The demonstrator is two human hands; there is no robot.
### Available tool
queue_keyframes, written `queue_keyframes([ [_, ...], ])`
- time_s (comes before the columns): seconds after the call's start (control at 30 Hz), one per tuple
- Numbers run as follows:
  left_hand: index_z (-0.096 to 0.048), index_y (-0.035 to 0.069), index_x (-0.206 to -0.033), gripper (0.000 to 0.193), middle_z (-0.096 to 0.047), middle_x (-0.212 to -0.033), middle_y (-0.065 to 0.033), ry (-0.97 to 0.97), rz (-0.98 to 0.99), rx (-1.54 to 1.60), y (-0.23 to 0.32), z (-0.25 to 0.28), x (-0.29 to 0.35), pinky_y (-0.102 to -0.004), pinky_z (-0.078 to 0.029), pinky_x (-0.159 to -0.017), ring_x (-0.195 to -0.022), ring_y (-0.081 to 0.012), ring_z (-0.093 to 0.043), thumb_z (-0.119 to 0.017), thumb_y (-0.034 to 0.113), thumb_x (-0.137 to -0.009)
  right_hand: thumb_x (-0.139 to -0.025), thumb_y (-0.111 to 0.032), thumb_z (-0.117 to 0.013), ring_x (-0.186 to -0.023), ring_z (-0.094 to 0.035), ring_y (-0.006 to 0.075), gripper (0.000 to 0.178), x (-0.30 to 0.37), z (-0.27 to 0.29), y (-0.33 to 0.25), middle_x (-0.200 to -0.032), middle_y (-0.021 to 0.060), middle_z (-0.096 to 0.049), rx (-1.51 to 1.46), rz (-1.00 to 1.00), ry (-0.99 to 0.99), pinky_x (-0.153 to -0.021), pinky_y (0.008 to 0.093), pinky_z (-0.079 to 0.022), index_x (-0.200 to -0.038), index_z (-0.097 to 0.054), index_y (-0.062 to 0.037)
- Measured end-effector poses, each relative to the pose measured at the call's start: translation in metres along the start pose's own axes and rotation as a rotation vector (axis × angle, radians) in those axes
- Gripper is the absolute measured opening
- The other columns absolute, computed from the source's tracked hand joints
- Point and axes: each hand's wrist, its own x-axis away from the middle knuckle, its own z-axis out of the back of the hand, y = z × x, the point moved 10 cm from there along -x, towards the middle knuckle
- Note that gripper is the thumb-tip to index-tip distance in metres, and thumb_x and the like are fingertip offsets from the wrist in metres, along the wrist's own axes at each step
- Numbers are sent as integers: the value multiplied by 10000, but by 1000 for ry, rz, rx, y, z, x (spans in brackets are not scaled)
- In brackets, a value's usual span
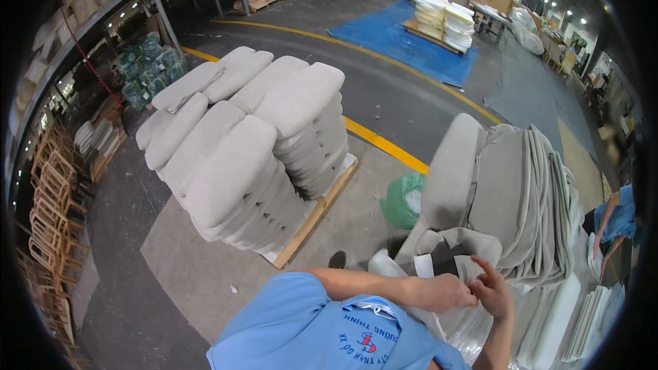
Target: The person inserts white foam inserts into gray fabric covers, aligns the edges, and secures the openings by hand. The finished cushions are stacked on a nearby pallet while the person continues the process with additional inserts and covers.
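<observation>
My left hand (447,293) is closed, with its fingertips drawn together against my right hand; whatever is between them is too small to make out. Held upright beside it, my right hand (495,294) has its index finger stretched out and apart from the others. Both are in front of a padded grey cushion cover (466,241) with dark and white patches on its near side. Behind it stands a tall light-grey cushion (449,164), next to a thick row of grey padded panels (510,195).
To the left, stacked pale cushions (236,157) fill a pallet (315,216). A green bag (403,202) sits between the piles. Wooden chair frames (51,212) line the far left. Another person in blue (620,216) is at the right edge, near white panels (586,322).
</observation>
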Motion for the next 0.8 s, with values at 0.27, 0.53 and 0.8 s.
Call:
queue_keyframes([
  [0.27,-632,113,-1293,417,-706,-1077,-120,-216,20,-6,14,-27,0,-469,-576,-763,-962,-335,-713,-592,45,-883,-964,-241,-760,-629,-580,116,289,-8,-21,3,-727,59,-685,563,40,-276,-605,326,-488,-1181,-715,-56],
  [0.53,-628,127,-1414,432,-725,-1258,-137,-43,337,234,-32,25,36,-453,-553,-933,-1126,-334,-690,-644,193,-987,-964,-266,-765,-637,-557,110,252,-3,5,52,-689,26,-631,474,-86,-150,-575,319,-446,-927,-703,-24],
  [0.8,-705,85,-1293,393,-730,-1237,-135,56,430,-260,-67,86,142,-456,-482,-1016,-1155,-338,-666,-723,302,-965,-959,-188,-790,-642,-533,67,287,64,0,132,-694,-26,-582,-134,-220,249,-565,258,-420,-794,-584,-77],
])
